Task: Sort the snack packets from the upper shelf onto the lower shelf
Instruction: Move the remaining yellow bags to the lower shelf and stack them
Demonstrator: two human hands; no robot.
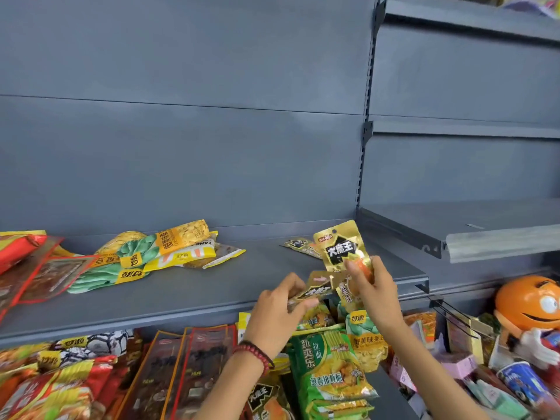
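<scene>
With right hand, grips gold packet upright over front edge of upper shelf; with left hand, pinches second packet just below-left, above lower shelf.

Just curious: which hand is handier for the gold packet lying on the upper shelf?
Probably the left hand: it sits just below the gold packet and pinches one; the right hand grips more.

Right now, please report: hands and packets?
Left hand pinches tilted gold packet. Right hand holds upright gold packet. Third gold packet lies on upper shelf. Lower shelf crowded.
</scene>
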